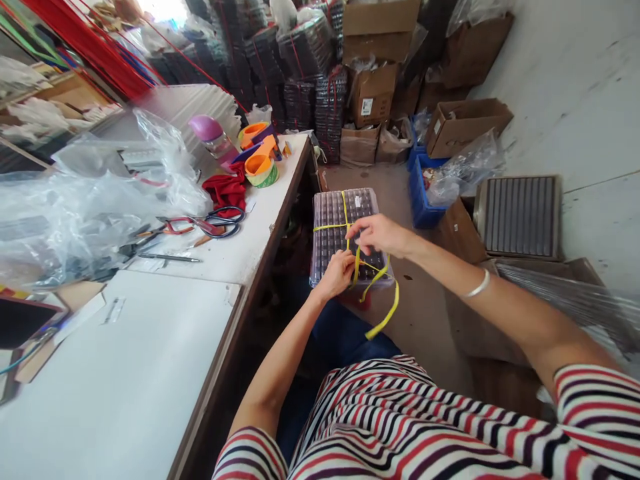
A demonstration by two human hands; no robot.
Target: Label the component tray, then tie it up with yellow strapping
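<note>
A stack of clear plastic trays [327, 203] with rows of dark small parts is in front of my knees, beside the table. Crossing over its top is a flat yellow strap [387, 313], whose loose ends dangle past the near right corner. My left hand [339, 275] is closed in a pinch on the strap, low over the stack's near half. Just above and to the right, my right hand [381, 235] has its fingers bent round another part of the strap; its fingertips are partly hidden. A small white label [358, 201] is on the top tray.
The white table [165, 333] runs along my left, with scissors [225, 220], orange tape dispensers [261, 163], a red cloth [225, 190] and plastic bags [115, 187] on it. A blue crate [425, 200] and cardboard boxes [467, 127] stand to the right, with stacked dark trays [330, 110] behind.
</note>
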